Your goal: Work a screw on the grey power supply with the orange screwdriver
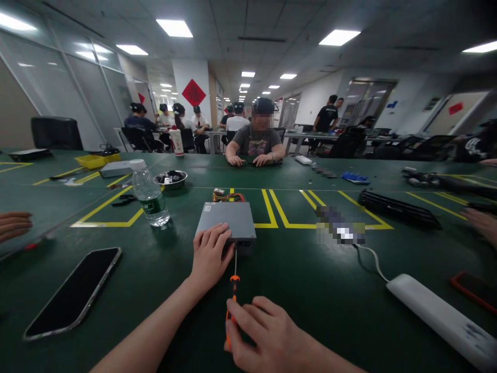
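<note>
A grey metal computer power supply (229, 213) lies on the green table, its bundle of coloured cables (229, 196) behind it. My left hand (212, 254) grips its near left side, with the fingers over the top and the thumb at the front face. In my right hand (262, 331) is a screwdriver (234, 295) with an orange and black handle, pinched between thumb and fingers. Its thin shaft points away from me, and the tip meets the front face of the power supply. What exactly the tip touches is too small to make out.
A water bottle (150, 194) and a metal bowl (171, 178) stand left, beyond a phone (73, 292). A white power bank (438, 316) with a cable lies right, near a black part (399, 208). Other people's hands show at both edges; a person (256, 140) sits opposite.
</note>
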`<state>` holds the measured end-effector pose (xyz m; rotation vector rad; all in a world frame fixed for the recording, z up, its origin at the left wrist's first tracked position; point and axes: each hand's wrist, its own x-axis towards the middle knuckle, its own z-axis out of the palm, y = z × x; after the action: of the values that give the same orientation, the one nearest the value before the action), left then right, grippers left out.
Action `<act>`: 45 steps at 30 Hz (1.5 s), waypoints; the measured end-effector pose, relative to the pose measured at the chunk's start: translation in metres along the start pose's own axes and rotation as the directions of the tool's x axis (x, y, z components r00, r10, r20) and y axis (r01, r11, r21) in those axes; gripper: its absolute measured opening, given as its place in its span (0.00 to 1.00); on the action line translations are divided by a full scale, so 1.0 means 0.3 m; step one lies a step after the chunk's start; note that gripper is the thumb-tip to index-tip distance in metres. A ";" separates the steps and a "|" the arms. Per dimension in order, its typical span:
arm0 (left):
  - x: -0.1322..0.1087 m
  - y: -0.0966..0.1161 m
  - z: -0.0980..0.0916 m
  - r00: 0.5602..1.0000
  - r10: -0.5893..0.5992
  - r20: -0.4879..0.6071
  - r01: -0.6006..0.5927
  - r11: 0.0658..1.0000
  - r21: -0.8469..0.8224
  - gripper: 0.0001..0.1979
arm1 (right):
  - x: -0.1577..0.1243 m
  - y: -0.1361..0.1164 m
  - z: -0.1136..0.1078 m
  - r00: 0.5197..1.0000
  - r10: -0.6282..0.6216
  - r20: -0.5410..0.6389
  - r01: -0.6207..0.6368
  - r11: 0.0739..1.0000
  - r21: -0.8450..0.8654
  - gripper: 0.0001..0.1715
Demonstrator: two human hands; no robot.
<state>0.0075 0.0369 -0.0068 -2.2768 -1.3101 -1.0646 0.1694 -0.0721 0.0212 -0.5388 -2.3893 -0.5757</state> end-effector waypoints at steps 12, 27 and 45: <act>0.015 0.032 -0.016 1.000 0.023 0.005 -0.023 0.999 0.023 0.10 | 0.010 -0.109 -0.041 0.893 0.436 0.112 -0.391 0.875 -0.286 0.15; -0.006 0.032 -0.002 0.999 -0.038 0.007 0.038 0.999 -0.014 0.12 | -0.006 -0.131 0.065 0.699 0.715 -0.021 -0.702 0.679 -0.215 0.16; 0.003 0.035 -0.007 0.997 -0.065 0.040 0.065 0.998 -0.010 0.12 | -0.013 -0.127 0.112 0.266 0.887 0.378 -0.748 -0.057 0.661 0.10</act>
<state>0.0156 0.0306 -0.0038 -2.2886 -1.4059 -1.0557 0.1374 -0.0869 -0.0155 -1.2957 -1.3465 0.9441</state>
